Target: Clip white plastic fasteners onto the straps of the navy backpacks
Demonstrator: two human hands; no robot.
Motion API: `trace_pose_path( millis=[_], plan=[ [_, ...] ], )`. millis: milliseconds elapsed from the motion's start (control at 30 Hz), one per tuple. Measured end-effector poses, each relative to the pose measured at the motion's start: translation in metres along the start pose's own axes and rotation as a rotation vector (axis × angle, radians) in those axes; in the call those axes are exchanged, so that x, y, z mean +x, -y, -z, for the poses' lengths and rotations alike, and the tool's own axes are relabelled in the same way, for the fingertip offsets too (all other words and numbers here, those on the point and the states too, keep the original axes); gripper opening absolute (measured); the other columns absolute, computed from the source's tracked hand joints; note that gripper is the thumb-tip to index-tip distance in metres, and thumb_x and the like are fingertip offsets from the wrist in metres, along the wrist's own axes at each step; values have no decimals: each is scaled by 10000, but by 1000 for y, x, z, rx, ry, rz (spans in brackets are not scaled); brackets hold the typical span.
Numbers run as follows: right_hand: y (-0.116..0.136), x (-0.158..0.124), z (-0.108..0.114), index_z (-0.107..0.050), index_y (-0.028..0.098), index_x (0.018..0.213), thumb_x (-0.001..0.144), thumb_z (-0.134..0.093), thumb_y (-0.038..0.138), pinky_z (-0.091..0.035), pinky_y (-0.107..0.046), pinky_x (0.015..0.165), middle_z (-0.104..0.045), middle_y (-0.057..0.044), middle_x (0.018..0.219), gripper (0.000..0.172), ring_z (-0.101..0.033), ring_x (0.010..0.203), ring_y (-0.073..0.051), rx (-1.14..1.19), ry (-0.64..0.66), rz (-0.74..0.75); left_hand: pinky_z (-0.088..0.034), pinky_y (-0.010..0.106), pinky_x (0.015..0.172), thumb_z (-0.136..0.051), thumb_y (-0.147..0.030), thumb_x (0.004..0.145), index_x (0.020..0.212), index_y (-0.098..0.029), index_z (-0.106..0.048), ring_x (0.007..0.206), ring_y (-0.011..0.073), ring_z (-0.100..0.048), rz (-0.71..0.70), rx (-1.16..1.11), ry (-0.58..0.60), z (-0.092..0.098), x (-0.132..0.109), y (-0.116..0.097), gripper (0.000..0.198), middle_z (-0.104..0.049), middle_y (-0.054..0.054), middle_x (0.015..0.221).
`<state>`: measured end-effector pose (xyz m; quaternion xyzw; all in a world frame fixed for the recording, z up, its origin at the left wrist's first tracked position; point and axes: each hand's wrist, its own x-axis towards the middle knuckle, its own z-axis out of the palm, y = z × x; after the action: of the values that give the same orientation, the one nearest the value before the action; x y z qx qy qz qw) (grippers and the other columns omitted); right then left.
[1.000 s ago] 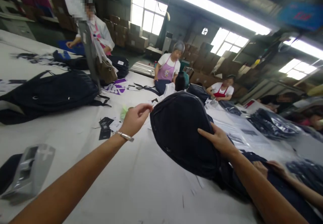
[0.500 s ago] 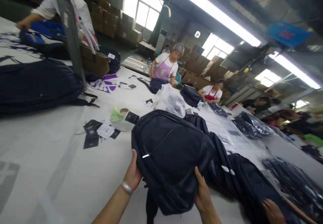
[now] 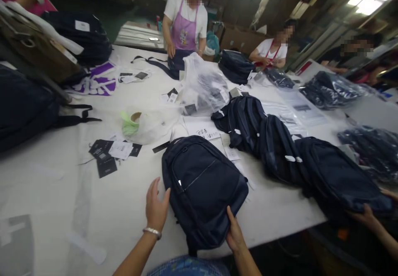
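Note:
A dark navy backpack [image 3: 203,189] lies front side up on the white table before me, with a slanted zip across its front and a bright zip pull. My left hand [image 3: 157,207], with a silver bracelet at the wrist, is held just beside the bag's left edge. Its fingers are spread and hold nothing. At the lower right side, my right hand [image 3: 234,232] grips the backpack's edge, thumb on top and the other fingers hidden underneath. Left of the bag lie black and white hang tags [image 3: 105,156] and a tape roll [image 3: 136,117] by green wrapping.
Several navy backpacks [image 3: 276,151] lie in a row to the right, a co-worker's hands [image 3: 368,218] on the nearest. A clear plastic bag [image 3: 203,87] and a handwritten paper [image 3: 202,127] lie beyond mine. Another large bag [image 3: 25,106] is at left. Co-workers stand across the table.
The backpack, held up in both hands before, now rests on the table. My left hand has let go and opened. The view has tilted down.

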<state>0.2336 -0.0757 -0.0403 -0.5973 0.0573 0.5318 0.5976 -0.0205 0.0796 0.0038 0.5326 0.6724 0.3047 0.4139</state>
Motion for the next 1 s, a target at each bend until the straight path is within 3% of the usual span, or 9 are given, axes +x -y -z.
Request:
trace_pose_path(
  millis=[67, 133, 233, 333, 433, 567, 700, 833, 1000],
  plan=[
    [-3, 0, 0, -507, 213, 1300, 755, -701, 430, -416, -390, 1047, -647, -45, 1205, 618, -531, 1206, -221, 54, -8, -24, -392, 419, 1038, -520, -329, 884, 1267, -267, -506, 1211, 237, -483, -300, 233, 174, -2, 2, -7, 388, -539, 66, 1320],
    [-4, 0, -1, -503, 214, 1299, 760, -703, 411, -400, -387, 1062, -639, -48, 1218, 607, -516, 1222, -220, 86, -15, -29, -434, 411, 974, -545, -263, 864, 1169, -257, -584, 1112, 243, -537, -417, 423, 354, -10, 8, -13, 307, -601, 60, 1226],
    [-3, -3, -4, -520, 207, 1280, 744, -723, 399, -399, -407, 1065, -637, -57, 1221, 604, -519, 1220, -238, 91, -40, -25, -479, 346, 849, -582, -206, 824, 1026, -237, -640, 1015, 225, -574, -363, 585, 478, -21, 21, -18, 212, -620, 54, 1141],
    [-3, -5, -5, -543, 205, 1253, 738, -730, 398, -412, -402, 1057, -632, -56, 1228, 581, -532, 1206, -242, 94, -36, -27, -464, 283, 794, -568, -186, 824, 875, -232, -649, 943, 183, -587, -340, 597, 578, -20, 32, -19, 106, -634, 22, 997],
    [-3, -5, -5, -546, 211, 1247, 746, -725, 396, -428, -390, 1047, -625, -54, 1241, 564, -544, 1194, -237, 111, -24, -28, -446, 280, 799, -527, -169, 840, 848, -227, -629, 940, 181, -576, -384, 610, 555, -11, 37, -18, 118, -625, 22, 941],
    [-3, -3, -3, -519, 205, 1270, 754, -720, 390, -428, -387, 1044, -612, -58, 1259, 584, -548, 1189, -229, 138, -15, -49, -454, 266, 752, -549, -234, 837, 1019, -243, -603, 856, 166, -602, -329, 545, 541, -6, 36, -15, 191, -613, 22, 999],
    [-1, -4, -4, -509, 199, 1281, 760, -716, 388, -434, -398, 1035, -607, -69, 1263, 591, -558, 1177, -236, 163, 14, -38, -445, 267, 693, -529, -280, 843, 904, -230, -627, 749, 162, -594, -307, 573, 584, -10, 37, -16, 126, -603, 9, 861],
    [5, -9, -6, -482, 164, 1309, 758, -710, 408, -418, -444, 1034, -604, -110, 1260, 645, -555, 1176, -260, 168, 65, -26, -456, 286, 733, -466, -329, 865, 847, -225, -636, 797, 175, -610, -307, 589, 557, -13, 41, -13, 201, -616, 23, 884],
    [26, -21, -9, -509, 114, 1283, 730, -705, 464, -390, -495, 1029, -635, -163, 1196, 684, -587, 1127, -293, 121, 184, -122, -502, 343, 820, -442, -413, 842, 997, -238, -635, 902, 210, -641, -339, 431, 482, -8, 38, 3, 303, -653, 36, 1019]
  ],
)
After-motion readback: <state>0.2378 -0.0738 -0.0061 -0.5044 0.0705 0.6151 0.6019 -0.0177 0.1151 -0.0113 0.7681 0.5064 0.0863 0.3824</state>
